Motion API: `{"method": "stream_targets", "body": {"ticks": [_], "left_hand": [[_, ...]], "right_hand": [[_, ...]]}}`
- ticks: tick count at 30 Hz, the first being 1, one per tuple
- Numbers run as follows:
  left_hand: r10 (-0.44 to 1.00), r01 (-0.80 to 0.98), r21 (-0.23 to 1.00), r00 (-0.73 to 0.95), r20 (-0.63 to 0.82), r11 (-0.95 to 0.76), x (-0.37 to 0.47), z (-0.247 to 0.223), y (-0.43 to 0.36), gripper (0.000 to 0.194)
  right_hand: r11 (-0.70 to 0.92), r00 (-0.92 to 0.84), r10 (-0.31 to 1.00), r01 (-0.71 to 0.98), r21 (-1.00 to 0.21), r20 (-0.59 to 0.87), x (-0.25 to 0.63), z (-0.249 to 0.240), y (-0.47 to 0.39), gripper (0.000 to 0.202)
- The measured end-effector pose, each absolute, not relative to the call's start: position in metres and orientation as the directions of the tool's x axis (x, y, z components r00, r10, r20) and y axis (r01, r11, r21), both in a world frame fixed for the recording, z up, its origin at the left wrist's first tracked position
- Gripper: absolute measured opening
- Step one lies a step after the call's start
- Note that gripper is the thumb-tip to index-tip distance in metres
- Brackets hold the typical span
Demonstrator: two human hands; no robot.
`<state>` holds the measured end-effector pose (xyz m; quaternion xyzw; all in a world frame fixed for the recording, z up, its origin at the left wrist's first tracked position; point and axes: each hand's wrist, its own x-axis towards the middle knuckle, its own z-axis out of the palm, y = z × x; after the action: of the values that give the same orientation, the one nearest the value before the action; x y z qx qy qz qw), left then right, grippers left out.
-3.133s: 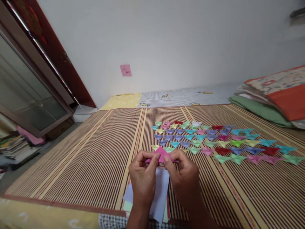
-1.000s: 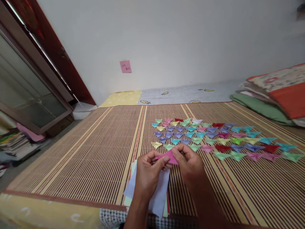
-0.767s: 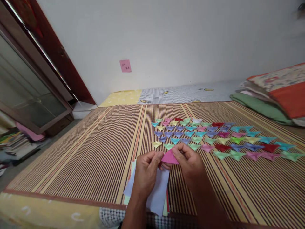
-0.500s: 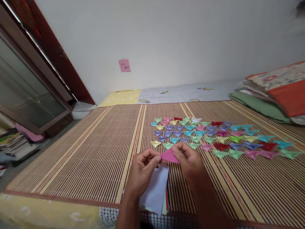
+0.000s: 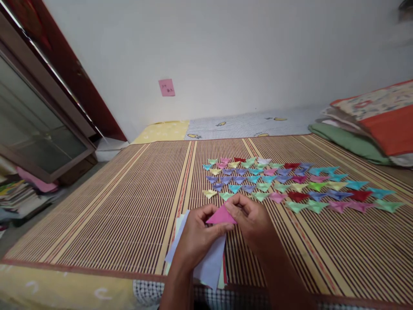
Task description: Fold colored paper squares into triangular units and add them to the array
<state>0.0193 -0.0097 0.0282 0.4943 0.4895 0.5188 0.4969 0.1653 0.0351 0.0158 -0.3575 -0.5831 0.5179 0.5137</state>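
A pink paper folded into a triangle (image 5: 221, 215) is held between both hands above the striped mat (image 5: 129, 206). My left hand (image 5: 201, 230) pinches its left side and lower edge, the thumb reaching along the bottom. My right hand (image 5: 250, 219) grips its upper right part between thumb and fingers. Beneath my left hand and forearm lies a stack of paper sheets with a pale bluish sheet (image 5: 211, 262) on top; part of the stack is hidden. Just beyond my hands, several rows of small folded coloured papers (image 5: 298, 196) rest on the mat.
Folded cloths and a green cushion (image 5: 351, 144) lie at the back right. A pink note (image 5: 167, 87) is on the wall (image 5: 241, 51) behind the mat. At the left are a glass-panelled door (image 5: 41, 120) and a pile of books (image 5: 22, 196).
The pink triangle has been turned, its long edge now lower. My left thumb has slid right along that edge. More of the paper stack shows left of my left hand.
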Motion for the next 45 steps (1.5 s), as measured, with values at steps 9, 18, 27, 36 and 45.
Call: {"method": "stream_targets", "body": {"ticks": [9,18,27,36,45], "left_hand": [[0.994,0.023,0.998,-0.088,0.059,-0.057,0.022,0.03,-0.011,0.031],[0.976,-0.061,0.994,-0.204,0.078,-0.092,0.015,0.026,-0.008,0.026],[0.969,-0.064,0.996,-0.242,0.046,-0.064,0.011,0.02,-0.007,0.031],[0.99,0.12,0.992,-0.128,0.06,-0.044,0.02,0.027,-0.008,0.033],[0.992,0.122,0.986,-0.036,0.12,-0.115,0.016,0.026,-0.011,0.03]], "right_hand": [[0.139,-0.308,0.933,-0.166,-0.976,0.185,0.167,0.01,0.039,0.02],[0.11,-0.476,0.865,-0.132,-0.985,0.16,0.17,0.01,0.037,0.025],[0.196,-0.275,0.94,-0.051,-0.979,0.202,0.183,0.005,0.045,0.025],[0.157,-0.433,0.883,-0.091,-0.983,0.181,0.179,0.003,0.051,0.018],[0.175,-0.318,0.921,-0.174,-0.969,0.223,0.168,-0.001,0.043,0.029]]}}
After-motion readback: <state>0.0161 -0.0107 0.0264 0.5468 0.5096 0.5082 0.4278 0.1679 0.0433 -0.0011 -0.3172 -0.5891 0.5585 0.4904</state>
